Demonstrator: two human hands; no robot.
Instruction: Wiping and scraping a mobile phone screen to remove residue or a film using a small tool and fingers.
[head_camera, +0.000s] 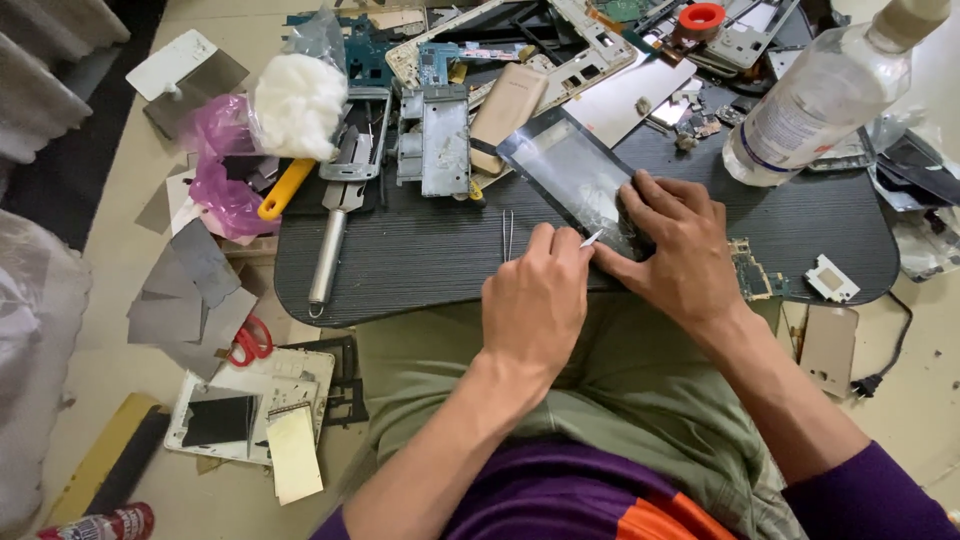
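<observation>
- At far left of the dark surface, a yellow-handled tool and a metal scraper are left lying, with tweezers just beside the work.
- The left hand is curled shut, a thin white-tipped tool pinched in its fingers, tip set at the panel's near end.
- The step is judged to be scraping or prying at that end; a steady, shallow stroke is called for next.
- The glass screen panel is laid flat mid-surface, long axis running diagonally from upper left to lower right.
- The right hand is pressed down on its near end, fingers together, pinning it.
- A clear bottle is seen at far right.
</observation>
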